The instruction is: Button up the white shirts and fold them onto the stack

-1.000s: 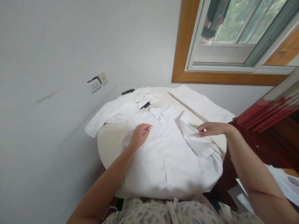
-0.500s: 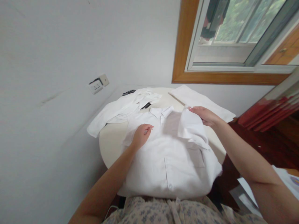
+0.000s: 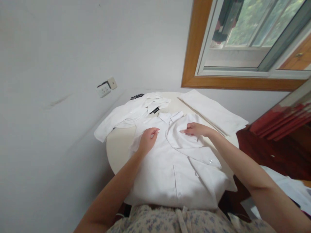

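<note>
A white button-up shirt (image 3: pixel 160 168) lies front up on a round table, its collar pointing to the far side. My left hand (image 3: pixel 148 139) is over the chest on the left, fingers curled in with the tips together. No cloth shows between them. Across the right half of the shirt lies its sleeve (image 3: pixel 177 136), folded inward, with the buttoned cuff (image 3: pixel 211 160) toward the lower right. My right hand (image 3: pixel 194 129) rests on the upper part of this sleeve, fingers stretched out and not gripping.
Another white garment (image 3: pixel 116 116) lies at the table's left edge, with black striped cloth (image 3: pixel 155 110) by it. A folded white cloth (image 3: pixel 211 108) is at the back right. Wall sockets (image 3: pixel 104 90) and a wood-framed window (image 3: pixel 218 81) are beyond the table (image 3: pixel 119 145).
My right hand has brought the raised sleeve inward and down onto the shirt and has let go of it. My left hand stays in about the same place.
</note>
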Motion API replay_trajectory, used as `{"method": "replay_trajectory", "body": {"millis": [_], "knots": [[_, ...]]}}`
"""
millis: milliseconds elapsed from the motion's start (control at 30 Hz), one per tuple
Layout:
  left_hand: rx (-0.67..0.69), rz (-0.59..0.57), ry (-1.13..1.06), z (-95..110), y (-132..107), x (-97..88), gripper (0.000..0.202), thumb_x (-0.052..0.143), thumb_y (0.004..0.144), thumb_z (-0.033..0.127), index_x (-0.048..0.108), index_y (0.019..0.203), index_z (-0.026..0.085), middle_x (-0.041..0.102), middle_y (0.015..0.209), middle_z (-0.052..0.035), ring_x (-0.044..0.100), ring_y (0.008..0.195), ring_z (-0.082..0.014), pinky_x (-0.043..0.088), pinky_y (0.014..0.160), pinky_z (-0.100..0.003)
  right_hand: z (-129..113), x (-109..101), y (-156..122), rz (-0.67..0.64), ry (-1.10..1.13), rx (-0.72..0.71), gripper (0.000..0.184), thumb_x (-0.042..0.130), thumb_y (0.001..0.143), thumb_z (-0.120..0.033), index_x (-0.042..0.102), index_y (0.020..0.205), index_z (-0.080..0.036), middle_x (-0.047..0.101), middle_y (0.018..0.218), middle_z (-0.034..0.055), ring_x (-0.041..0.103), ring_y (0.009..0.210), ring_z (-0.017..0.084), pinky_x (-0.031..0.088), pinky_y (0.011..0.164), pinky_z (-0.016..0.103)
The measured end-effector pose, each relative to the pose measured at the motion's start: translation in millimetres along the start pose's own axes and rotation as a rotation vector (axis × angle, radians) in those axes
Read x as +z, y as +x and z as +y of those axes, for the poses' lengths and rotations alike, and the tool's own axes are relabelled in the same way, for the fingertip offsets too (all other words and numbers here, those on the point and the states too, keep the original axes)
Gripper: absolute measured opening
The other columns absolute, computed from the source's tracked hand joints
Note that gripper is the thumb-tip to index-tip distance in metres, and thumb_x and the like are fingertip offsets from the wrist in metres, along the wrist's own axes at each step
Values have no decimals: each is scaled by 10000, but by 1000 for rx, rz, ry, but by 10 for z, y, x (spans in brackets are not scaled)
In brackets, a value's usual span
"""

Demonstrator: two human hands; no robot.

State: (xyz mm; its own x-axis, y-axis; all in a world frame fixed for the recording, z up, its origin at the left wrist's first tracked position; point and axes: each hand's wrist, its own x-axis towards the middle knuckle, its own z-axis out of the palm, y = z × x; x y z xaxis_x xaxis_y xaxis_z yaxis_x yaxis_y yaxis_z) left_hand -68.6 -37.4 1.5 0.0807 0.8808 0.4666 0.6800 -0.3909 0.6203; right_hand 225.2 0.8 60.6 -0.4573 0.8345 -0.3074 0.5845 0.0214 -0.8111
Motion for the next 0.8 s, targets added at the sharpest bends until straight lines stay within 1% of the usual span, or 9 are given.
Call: {"method": "replay_trajectory", "body": {"millis": [67,133,267,433,500,567,633,700,800], "knots": [[5,-2,4,9,4,0,202,502,878,230,666,993,209,711,927,-42,642,864,-172,517,849,-331,74,-54,-63,-70,-100,-61,421,694,681,-586,623,726,-174,580,673,-5,500,650,125,412,627,251],[6,-7,5,22,7,-6,197,504,877,228,668,986,209,711,924,-42,641,864,-173,515,849,-331,136,-80,-102,-119,-153,-69,414,672,690,-571,665,767,-164,595,701,-2,507,676,130,403,659,258],[4,-13,-2,48,5,-21,196,501,878,224,668,980,211,711,926,-43,639,865,-177,514,848,-336,188,-64,-143,-186,-167,-77,412,642,715,-563,649,761,-154,570,677,0,498,665,131,400,657,263],[39,-31,1,49,-8,-7,199,494,883,228,668,977,212,705,933,-44,629,869,-175,511,845,-334,132,-28,-206,-199,-225,-49,473,635,741,-578,647,964,-161,588,718,5,495,655,130,384,612,246],[62,-46,13,40,-8,2,194,496,883,232,668,971,217,703,923,-41,623,871,-176,504,854,-336,108,-17,-234,-228,-288,-57,443,624,754,-586,669,904,-171,587,712,0,480,650,128,366,603,244],[78,-54,17,36,-6,1,193,491,886,231,665,968,218,700,923,-40,619,871,-177,499,854,-337,91,-4,-266,-306,-312,-67,429,601,772,-597,671,802,-175,562,667,-13,457,626,121,343,583,243],[94,-49,21,58,-12,-13,195,483,892,228,663,968,216,696,921,-42,614,868,-180,494,848,-340,76,9,-303,-375,-279,-67,430,595,780,-597,646,733,-172,529,624,-24,438,599,110,325,564,241],[149,-54,29,124,-36,-29,193,485,898,230,663,971,215,690,918,-45,604,883,-186,481,860,-350,55,18,-341,-394,-168,-76,419,586,799,-581,615,730,-169,535,644,-23,451,612,104,341,572,232],[331,-174,15,312,-110,-19,195,505,904,247,666,1012,226,683,960,-50,587,957,-194,456,902,-363,16,17,-374,-390,25,-73,364,585,827,-536,587,844,-173,578,743,-9,502,663,99,384,583,211]]}}
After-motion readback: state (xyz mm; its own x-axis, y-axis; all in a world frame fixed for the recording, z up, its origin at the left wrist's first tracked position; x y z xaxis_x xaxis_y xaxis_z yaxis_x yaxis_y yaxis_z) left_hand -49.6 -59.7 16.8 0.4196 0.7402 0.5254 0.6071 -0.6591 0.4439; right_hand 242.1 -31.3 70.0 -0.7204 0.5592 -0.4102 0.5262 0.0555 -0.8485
